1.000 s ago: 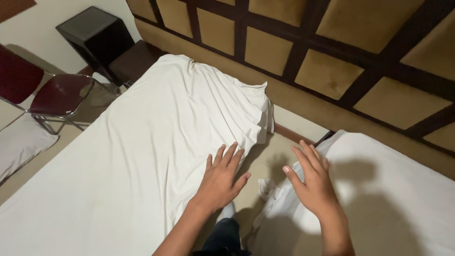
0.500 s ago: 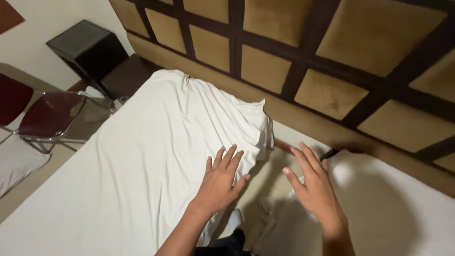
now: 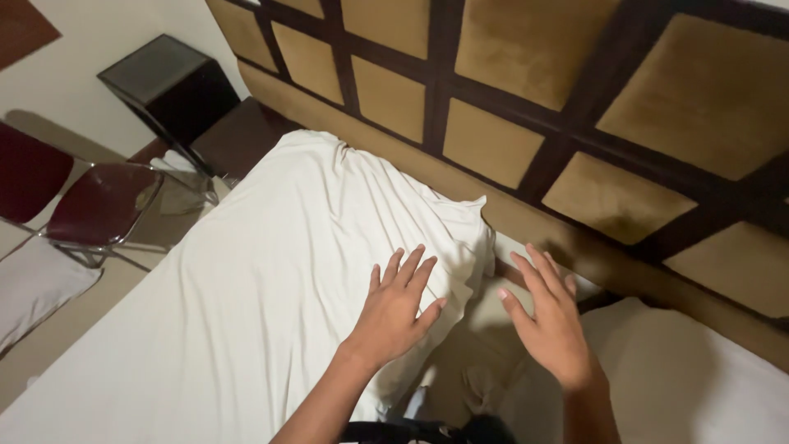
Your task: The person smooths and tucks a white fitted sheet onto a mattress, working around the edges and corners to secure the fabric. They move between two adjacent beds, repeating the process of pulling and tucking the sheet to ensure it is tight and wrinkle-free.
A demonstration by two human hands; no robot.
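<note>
A bed covered with a white sheet (image 3: 246, 279) fills the left and middle of the view, its sheet wrinkled near the head end. My left hand (image 3: 397, 306) lies flat on the sheet's right edge, fingers spread. My right hand (image 3: 549, 325) hovers open over the gap between this bed and a second white bed (image 3: 682, 386) at the right, holding nothing. My legs show below in the gap.
A padded wall panel (image 3: 526, 107) with dark wooden bars runs behind both beds. A black bedside table (image 3: 168, 86) stands at the upper left, a dark red metal-framed chair (image 3: 94, 205) beside it. A white pillow (image 3: 33, 284) lies on the floor at far left.
The view has tilted up toward the headboard wall. Both hands stay spread in much the same place, the left on the sheet, the right over the gap.
</note>
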